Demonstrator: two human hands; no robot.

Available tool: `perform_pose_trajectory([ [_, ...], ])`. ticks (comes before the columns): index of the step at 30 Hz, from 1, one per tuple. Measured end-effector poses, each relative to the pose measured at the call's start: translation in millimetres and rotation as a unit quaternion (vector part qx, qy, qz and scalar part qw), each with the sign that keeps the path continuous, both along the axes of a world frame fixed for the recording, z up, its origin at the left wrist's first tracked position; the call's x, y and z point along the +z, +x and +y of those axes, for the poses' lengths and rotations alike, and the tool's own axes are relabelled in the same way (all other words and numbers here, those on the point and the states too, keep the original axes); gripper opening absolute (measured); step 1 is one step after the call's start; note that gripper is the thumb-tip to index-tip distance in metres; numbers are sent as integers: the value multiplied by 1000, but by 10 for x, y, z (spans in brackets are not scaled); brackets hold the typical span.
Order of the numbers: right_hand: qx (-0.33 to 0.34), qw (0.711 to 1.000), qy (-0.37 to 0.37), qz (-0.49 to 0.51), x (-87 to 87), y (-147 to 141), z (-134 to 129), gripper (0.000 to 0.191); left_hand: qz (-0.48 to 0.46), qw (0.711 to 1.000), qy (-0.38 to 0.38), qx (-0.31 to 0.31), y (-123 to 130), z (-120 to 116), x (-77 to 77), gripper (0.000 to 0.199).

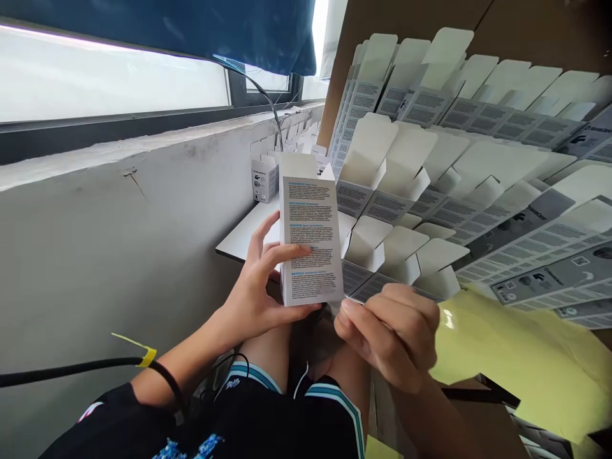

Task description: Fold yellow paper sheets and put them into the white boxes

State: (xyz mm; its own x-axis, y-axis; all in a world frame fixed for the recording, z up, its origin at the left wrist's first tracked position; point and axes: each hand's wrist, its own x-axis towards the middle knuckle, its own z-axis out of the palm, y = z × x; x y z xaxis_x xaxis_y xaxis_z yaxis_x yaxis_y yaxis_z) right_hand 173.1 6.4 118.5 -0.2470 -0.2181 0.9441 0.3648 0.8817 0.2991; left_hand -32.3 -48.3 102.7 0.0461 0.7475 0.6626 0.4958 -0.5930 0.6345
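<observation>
Left hand [255, 290] wrapped around a white paperboard carton [310, 239], fingers spread over the panel of grey text and blue headings, thumb along the lower edge. Right hand [387, 338] just beside the carton's lower corner, fingers and thumb pressed together in a pinch; anything held in that pinch impossible to make out from this view. Carton upright above the knees, open flap at the top.

Probably very light, stiff along its folds but easily dented across the broad panels, with thin flaps that would bend at a touch. Best hold likely along the long folded edges, away from the flaps. Coated stock, perhaps slightly slippery under dry fingertips.

Just right of the hands, a glossy yellow plastic sheet [521, 363] lying over the near end of closely packed rows of printed cartons [430, 191], their white flaps standing open. Ahead and to the left, a few more cartons [264, 178] upright on a white board [239, 239], beside a grey concrete wall [95, 255] under a window [115, 70] and a blue tarp [239, 25]. Lower left, a black cable [71, 371] with a yellow tag. Below the hands, black shorts [268, 414] with teal trim.
</observation>
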Motion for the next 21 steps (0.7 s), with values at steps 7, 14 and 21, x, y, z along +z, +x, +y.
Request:
perform_pose_trajectory([
  [7,-29,994,-26,-101,-34,35,-33,6,-3,1000,-9,7,-1,14,18,72],
  [14,-9,997,10,-79,-19,20,53,3,10,1000,-10,24,-6,41,18,70],
  [21,0,998,20,-67,0,6,93,4,26,999,-4,32,-5,61,8,66],
])
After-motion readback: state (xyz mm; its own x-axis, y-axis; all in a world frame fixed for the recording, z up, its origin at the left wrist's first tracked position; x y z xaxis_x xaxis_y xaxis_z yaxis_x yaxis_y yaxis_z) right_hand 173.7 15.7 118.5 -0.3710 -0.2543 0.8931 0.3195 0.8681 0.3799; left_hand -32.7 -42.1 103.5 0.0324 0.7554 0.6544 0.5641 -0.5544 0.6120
